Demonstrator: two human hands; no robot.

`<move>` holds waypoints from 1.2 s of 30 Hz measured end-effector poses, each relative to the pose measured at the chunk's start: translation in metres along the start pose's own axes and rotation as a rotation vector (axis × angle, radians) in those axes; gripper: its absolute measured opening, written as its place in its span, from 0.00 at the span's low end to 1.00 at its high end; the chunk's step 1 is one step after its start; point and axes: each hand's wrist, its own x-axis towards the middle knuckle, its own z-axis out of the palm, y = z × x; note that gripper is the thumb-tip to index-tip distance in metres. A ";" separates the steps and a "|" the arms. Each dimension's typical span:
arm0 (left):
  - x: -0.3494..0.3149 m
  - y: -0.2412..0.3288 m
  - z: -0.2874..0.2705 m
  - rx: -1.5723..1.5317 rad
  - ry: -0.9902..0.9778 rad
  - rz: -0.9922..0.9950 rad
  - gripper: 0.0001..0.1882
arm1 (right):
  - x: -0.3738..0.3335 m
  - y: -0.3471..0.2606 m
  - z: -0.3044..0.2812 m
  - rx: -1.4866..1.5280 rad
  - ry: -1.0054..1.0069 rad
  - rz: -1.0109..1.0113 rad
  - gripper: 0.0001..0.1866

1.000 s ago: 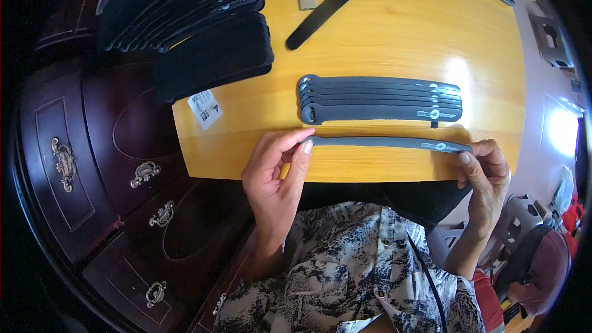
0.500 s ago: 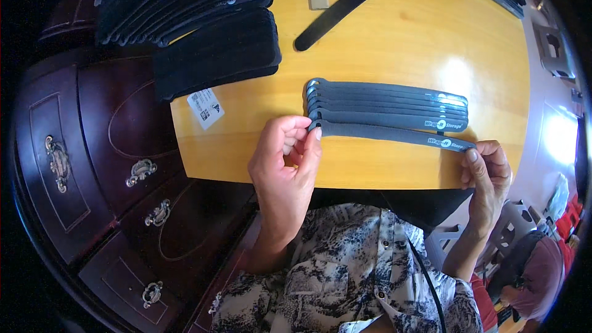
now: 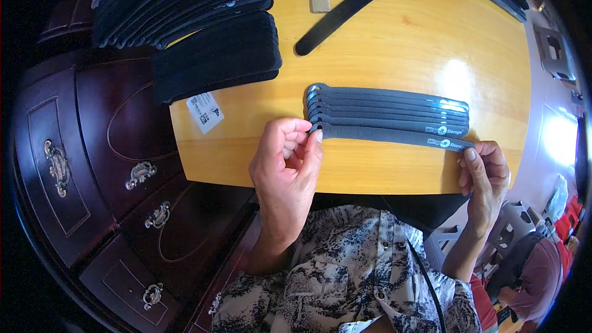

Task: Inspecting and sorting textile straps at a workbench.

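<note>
bright, cool light is coming from the right, flaring white on the pale surface (image 3: 562, 132) beyond the yellow tabletop (image 3: 401, 43), which is catching a glare patch on its right side. the dark cabinets (image 3: 92, 117) on the left are sinking into dimness. fisheye distortion is curving the tabletop's edges, while the grey strips (image 3: 382, 106) are showing fairly sharp.

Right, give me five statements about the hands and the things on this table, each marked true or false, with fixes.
1. The left hand pinches one end of a grey strap. True.
2. The right hand is empty. False: it holds that strap's other end.
3. A row of grey straps lies just beyond the held one. True.
4. The black strip lies nearer the person than the row. False: it lies farther away.
5. The table is yellowish. True.
</note>
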 end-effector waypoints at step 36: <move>0.000 0.019 0.010 0.054 -0.095 -0.072 0.07 | 0.002 -0.012 -0.002 -0.006 0.090 0.130 0.08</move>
